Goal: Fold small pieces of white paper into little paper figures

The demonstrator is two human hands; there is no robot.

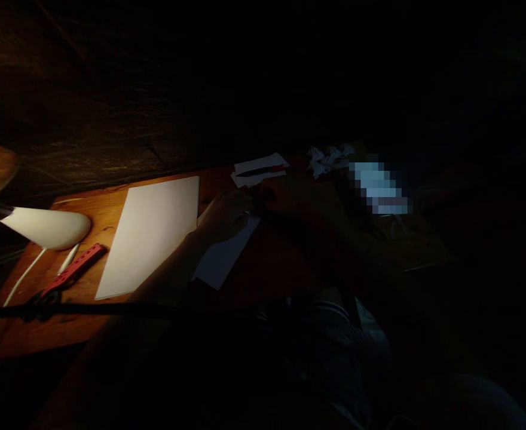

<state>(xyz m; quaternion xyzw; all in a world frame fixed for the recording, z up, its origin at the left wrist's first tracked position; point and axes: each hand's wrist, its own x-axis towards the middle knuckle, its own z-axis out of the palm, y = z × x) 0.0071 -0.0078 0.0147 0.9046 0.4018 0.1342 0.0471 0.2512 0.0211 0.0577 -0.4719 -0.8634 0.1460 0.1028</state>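
Observation:
Before me on a wooden table, a narrow white piece of paper [222, 261] lies slanted, partly in shadow. My left hand [228, 212] is at its upper end with fingers curled, closed on the paper. Close by on the right, my right hand [283, 197] is near the same upper end, but deep shadow hides its fingers. To the left lies a larger white sheet or stack of paper [155, 233], partly behind my left forearm. Beyond the hands are white paper pieces [263, 162] with a dark slim object [258, 171] across them, too dim to name.
A white lamp [50, 227] stands at the left, beside a red power strip [77, 267] with cords. A black cable [110, 309] crosses the near view. Crumpled white paper [330, 159] and a blurred bright rectangle [379, 188] are at the right. A wall rises behind.

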